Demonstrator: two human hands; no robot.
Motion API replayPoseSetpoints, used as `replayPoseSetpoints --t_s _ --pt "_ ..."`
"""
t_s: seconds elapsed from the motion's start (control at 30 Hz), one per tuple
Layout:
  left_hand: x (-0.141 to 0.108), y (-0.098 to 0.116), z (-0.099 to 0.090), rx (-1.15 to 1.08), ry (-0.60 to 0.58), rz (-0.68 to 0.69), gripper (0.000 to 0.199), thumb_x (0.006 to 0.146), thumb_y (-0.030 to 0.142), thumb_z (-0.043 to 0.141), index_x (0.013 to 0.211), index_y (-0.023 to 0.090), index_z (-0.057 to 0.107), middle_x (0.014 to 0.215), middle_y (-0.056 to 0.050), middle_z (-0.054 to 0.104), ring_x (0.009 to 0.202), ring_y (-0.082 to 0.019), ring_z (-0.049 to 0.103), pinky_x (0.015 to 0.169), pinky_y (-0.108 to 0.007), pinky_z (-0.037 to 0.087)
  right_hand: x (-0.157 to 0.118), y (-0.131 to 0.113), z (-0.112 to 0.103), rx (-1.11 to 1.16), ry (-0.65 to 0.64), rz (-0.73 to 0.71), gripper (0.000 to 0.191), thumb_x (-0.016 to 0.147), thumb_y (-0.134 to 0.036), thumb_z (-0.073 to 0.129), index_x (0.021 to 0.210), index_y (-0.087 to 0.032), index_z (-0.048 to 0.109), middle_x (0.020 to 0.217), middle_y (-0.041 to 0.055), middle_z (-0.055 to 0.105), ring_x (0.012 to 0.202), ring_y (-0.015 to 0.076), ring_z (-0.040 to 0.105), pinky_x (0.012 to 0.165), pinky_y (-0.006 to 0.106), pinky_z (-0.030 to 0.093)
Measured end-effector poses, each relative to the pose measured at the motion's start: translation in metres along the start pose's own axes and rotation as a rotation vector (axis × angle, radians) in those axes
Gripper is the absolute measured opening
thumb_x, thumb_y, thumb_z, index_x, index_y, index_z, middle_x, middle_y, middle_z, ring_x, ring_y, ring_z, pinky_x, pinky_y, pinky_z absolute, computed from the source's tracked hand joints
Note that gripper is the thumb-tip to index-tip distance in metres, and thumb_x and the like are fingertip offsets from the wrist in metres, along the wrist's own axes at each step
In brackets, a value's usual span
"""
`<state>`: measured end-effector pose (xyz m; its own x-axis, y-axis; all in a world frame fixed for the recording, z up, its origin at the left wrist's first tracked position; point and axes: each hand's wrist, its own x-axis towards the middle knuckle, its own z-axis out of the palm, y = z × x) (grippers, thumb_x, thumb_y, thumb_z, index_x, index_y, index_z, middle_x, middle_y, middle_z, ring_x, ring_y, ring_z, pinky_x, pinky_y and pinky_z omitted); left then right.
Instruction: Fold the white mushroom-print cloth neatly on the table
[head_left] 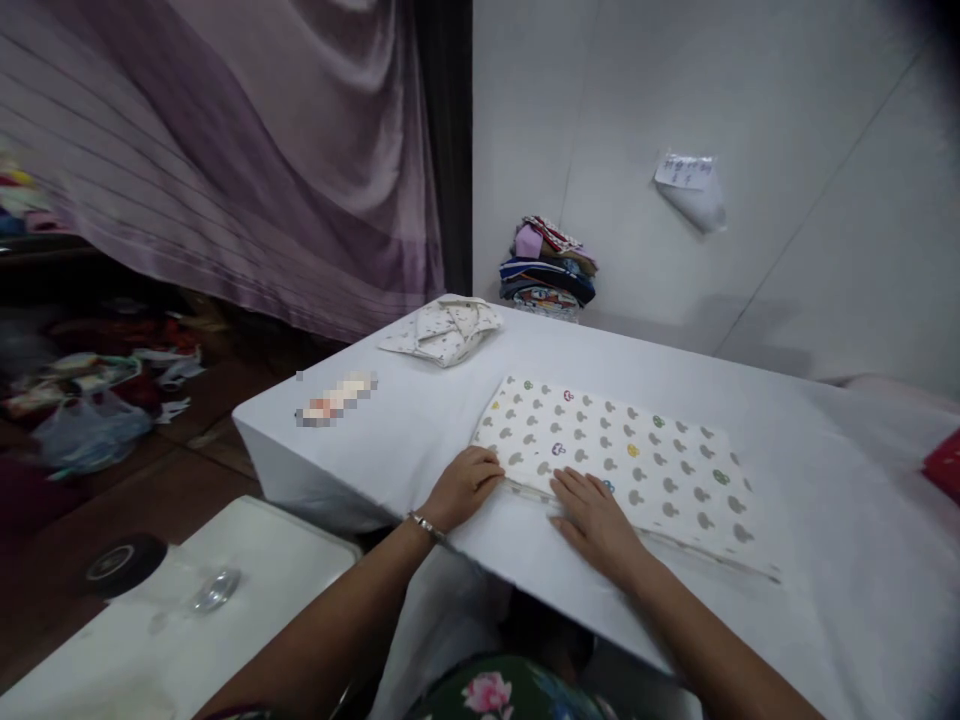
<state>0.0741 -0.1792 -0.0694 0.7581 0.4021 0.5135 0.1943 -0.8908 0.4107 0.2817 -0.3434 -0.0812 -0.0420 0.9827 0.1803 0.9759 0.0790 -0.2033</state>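
A folded white cloth (pixel 615 450) printed with grey and a few coloured mushroom shapes lies flat on the white-covered table (pixel 360 460). My left hand (pixel 466 487) is at its near left corner, fingers curled and pressed together on the edge. A bracelet circles my left wrist. Beside it, my right hand (pixel 596 520) rests on the near edge of the cloth with fingers stretched out flat, the thumb a little apart. Layers of the fold show along that near edge.
A crumpled, patterned white cloth bundle (pixel 450 330) sits at the table's far left corner. Left of my cloth is a blurred-out item (pixel 336 400). Stacked folded fabrics (pixel 547 265) stand by the wall. A white surface (pixel 247 600) holds a dark round object (pixel 126 563) at lower left.
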Motion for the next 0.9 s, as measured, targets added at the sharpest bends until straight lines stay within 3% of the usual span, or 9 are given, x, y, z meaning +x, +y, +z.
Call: replayPoseSetpoints --t_s 0.17,0.3,0.4,0.6,0.77,0.9 --pt "0.002 0.002 0.001 0.079 0.088 -0.132 0.016 0.083 0.029 0.055 0.074 0.021 0.065 0.082 -0.003 0.063 0.084 -0.016 0.054 0.08 -0.034 0.042 0.023 -0.019 -0.01 0.043 0.04 -0.028 0.046 0.092 -0.037 0.037 0.135 -0.023 0.045 0.142 0.0065 0.039 0.134 0.0241 0.029 0.108 0.048 0.023" --pt "0.0 -0.002 0.001 0.091 0.17 -0.236 0.021 0.082 0.03 0.054 0.066 0.02 0.061 0.077 -0.002 0.061 0.083 -0.016 0.052 0.079 -0.033 0.041 0.034 -0.037 0.008 0.02 0.002 -0.101 0.051 0.089 -0.035 0.042 0.138 -0.017 0.04 0.144 0.0082 0.036 0.134 0.0236 0.028 0.11 0.046 0.021" --pt "-0.002 -0.008 0.002 0.083 0.21 -0.401 0.02 0.08 0.03 0.055 0.063 0.02 0.056 0.075 -0.002 0.059 0.08 -0.015 0.052 0.077 -0.031 0.041 0.034 -0.04 0.022 0.006 0.029 -0.096 0.052 0.089 -0.033 0.043 0.138 -0.017 0.039 0.144 0.0088 0.036 0.134 0.0232 0.028 0.11 0.045 0.021" --pt "0.013 -0.012 -0.002 0.049 0.145 -0.777 0.019 0.075 0.038 0.058 0.079 0.02 0.055 0.08 -0.001 0.061 0.072 -0.014 0.054 0.066 -0.027 0.04 0.031 -0.037 0.026 -0.004 0.058 -0.101 0.051 0.09 -0.035 0.041 0.138 -0.019 0.039 0.143 0.0079 0.037 0.134 0.024 0.03 0.11 0.046 0.023" --pt "0.029 -0.01 -0.006 0.089 -0.001 -0.893 0.022 0.072 0.039 0.061 0.08 0.019 0.055 0.083 -0.003 0.064 0.078 -0.016 0.057 0.066 -0.026 0.039 0.031 -0.037 0.03 -0.013 0.082 -0.102 0.05 0.09 -0.036 0.041 0.138 -0.02 0.04 0.143 0.0068 0.038 0.133 0.0246 0.031 0.109 0.048 0.026" --pt "0.032 -0.011 -0.003 0.149 -0.007 -0.899 0.009 0.072 0.026 0.06 0.075 0.019 0.054 0.087 -0.004 0.064 0.086 -0.017 0.057 0.071 -0.027 0.039 0.031 -0.035 0.034 -0.017 0.094 -0.115 0.051 0.09 -0.037 0.041 0.137 -0.019 0.041 0.142 0.0073 0.039 0.132 0.0246 0.033 0.108 0.048 0.027"
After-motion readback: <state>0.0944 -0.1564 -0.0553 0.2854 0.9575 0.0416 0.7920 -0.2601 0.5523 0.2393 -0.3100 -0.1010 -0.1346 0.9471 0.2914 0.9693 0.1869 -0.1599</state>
